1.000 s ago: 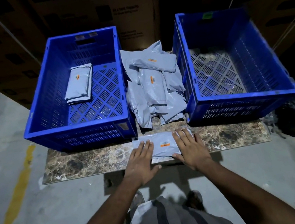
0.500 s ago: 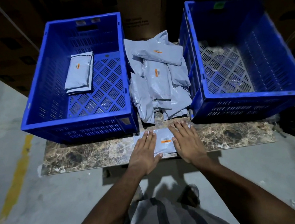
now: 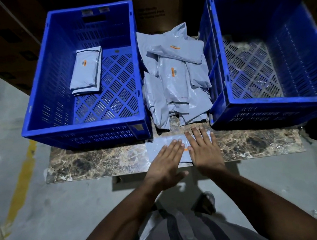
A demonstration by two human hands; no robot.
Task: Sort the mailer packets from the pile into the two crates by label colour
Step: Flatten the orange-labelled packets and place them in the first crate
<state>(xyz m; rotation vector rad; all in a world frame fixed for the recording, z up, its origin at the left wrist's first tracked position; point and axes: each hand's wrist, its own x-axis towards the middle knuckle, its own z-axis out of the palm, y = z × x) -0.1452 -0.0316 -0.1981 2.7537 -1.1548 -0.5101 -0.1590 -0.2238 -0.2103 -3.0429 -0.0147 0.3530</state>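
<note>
- Head view: grey packet (image 3: 158, 147) flat at the marble slab's (image 3: 98, 162) near edge, long axis left-right, orange label mostly hidden.
- Left hand (image 3: 167, 164) and right hand (image 3: 203, 150) pressed on it, fingers straight, gripping nothing.
- Glossy, crumpled pile (image 3: 176, 76) between slotted blue crates.
- Left crate (image 3: 85, 126): stacked packets (image 3: 86, 72).
- Right crate (image 3: 273, 101): no packets.

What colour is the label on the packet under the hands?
Orange; a sliver shows between the hands on the packet in the head view.
</note>
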